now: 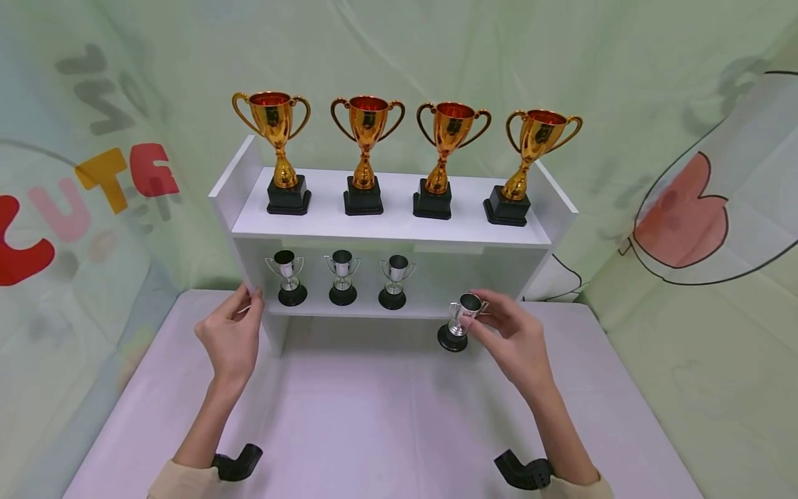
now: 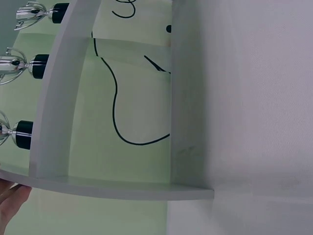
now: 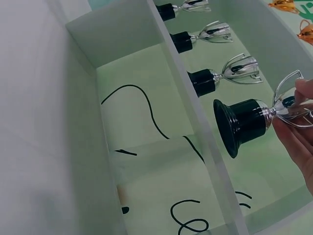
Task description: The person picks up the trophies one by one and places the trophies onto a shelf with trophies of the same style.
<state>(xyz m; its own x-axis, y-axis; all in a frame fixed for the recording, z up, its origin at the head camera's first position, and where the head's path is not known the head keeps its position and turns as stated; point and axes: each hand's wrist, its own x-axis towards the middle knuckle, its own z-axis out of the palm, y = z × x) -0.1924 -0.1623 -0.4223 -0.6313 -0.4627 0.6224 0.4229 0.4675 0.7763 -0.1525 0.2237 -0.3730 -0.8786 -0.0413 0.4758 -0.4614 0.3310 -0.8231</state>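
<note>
My right hand (image 1: 512,339) pinches a small silver trophy cup (image 1: 457,323) by its bowl, at the front of the lower shelf on the right. In the right wrist view its black base (image 3: 239,125) tilts towards the camera. My left hand (image 1: 233,336) is at the left side of the white shelf unit (image 1: 386,225); in the left wrist view its fingers (image 2: 14,200) touch the outer face of the side panel. Three more silver cups, among them a middle one (image 1: 342,277), stand in a row on the lower shelf.
On the top shelf stand several gold trophies, such as the leftmost one (image 1: 283,149), on black square bases. The shelf unit stands on a table with a pale cloth (image 1: 374,416). A printed green curtain (image 1: 399,48) hangs behind.
</note>
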